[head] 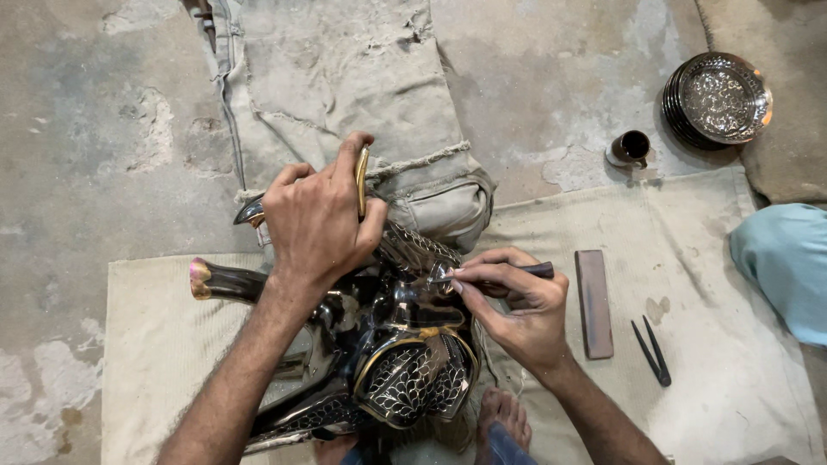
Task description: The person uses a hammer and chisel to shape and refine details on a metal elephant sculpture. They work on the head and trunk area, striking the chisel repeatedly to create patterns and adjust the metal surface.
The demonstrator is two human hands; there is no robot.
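Observation:
A shiny black metal animal figure [392,344] with gold trim and engraved patterns lies across a beige cloth mat [689,284], propped against a folded canvas sack [345,77]. My left hand [319,220] grips the figure's upper part around a gold-edged piece. My right hand [517,301] holds a thin dark engraving tool [500,273], its tip touching the figure's polished surface. My bare foot [504,418] shows beside the figure at the bottom edge.
A dark rectangular sharpening stone [593,303] and a small black pair of dividers [652,350] lie on the mat at right. A stack of engraved metal plates [718,99] and a small dark cup [631,148] sit on the concrete floor. Light blue cloth [788,263] at far right.

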